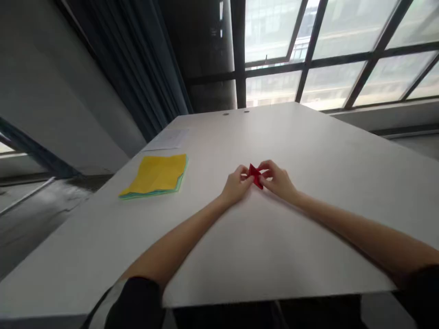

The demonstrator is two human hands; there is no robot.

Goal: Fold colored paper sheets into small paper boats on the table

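A small folded piece of red paper (255, 175) sits between my two hands near the middle of the white table (308, 151). My left hand (235, 184) pinches its left side with curled fingers. My right hand (276, 178) pinches its right side, fingers bent over the top. Both forearms stretch out over the tabletop toward it. Much of the red paper is hidden behind my fingers.
A stack of coloured paper sheets (156, 176), yellow on top with green edges below, lies to the left. A white sheet (168, 139) lies farther back by the left edge. Dark curtains (137, 64) and large windows (329, 50) stand behind the table.
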